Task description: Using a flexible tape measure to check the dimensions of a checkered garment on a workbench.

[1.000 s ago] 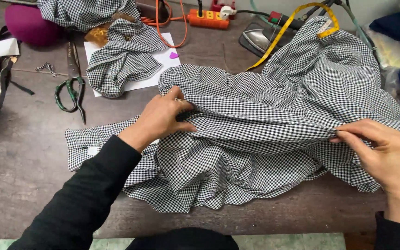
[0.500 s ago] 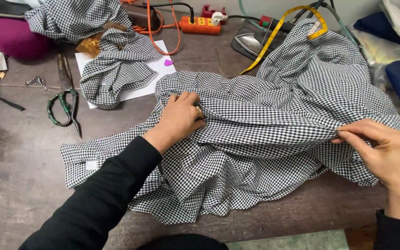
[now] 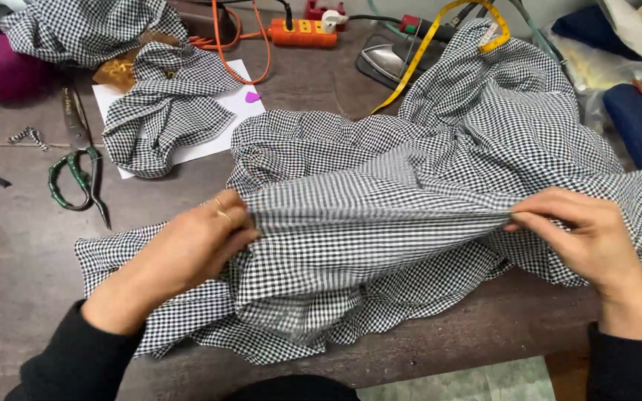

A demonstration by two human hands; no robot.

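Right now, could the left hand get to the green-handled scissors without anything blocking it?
Probably yes. The scissors lie bare on the table just beyond the left hand, nothing between them. But that hand is pinching the checked fabric and would have to release it first.

A dark work table carried the surrounding items. Green-handled scissors lay at its left side, blades pointing toward the near edge. A white paper sheet lay beyond them, with a small bundle of checked cloth resting on it. A second checked bundle sat at the far left, beside a magenta object. An orange power strip lay at the far edge, an orange cable looping from it. An iron rested nearby, crossed by a yellow tape measure. Dark blue fabric rolls lay at the right.
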